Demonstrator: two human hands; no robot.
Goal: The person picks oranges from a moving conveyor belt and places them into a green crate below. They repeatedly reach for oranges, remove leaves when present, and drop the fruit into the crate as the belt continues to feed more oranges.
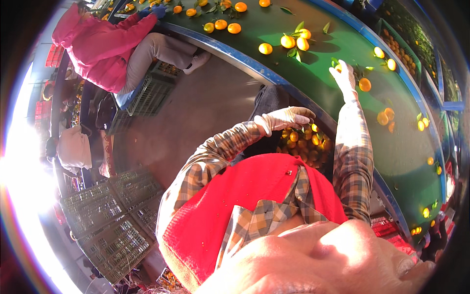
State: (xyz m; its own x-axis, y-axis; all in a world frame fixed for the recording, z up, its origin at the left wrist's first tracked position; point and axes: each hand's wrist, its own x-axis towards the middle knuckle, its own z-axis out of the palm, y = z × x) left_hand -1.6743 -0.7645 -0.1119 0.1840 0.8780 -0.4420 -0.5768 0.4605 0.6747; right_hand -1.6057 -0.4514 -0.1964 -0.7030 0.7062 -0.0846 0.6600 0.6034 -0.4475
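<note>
My right hand (344, 79), in a whitish glove, reaches over the green conveyor belt (367, 132). Its fingers are closed around an orange citrus fruit (338, 68) with green leaf beside it. Just to its right, another citrus fruit (364, 84) lies on the belt near some leaves. My left hand (288, 118), gloved too, hovers palm down above a container of citrus fruit (304, 145) between my body and the belt. Its fingers are extended and no fruit shows in them, though the palm is hidden.
The belt's blue metal edge (271, 75) runs between me and the belt. A co-worker in a pink jacket (106, 47) sits on stacked crates (152, 93) at upper left. Plastic crates (110, 217) stand at lower left. Beyond the belt is a fruit-filled crate (400, 51).
</note>
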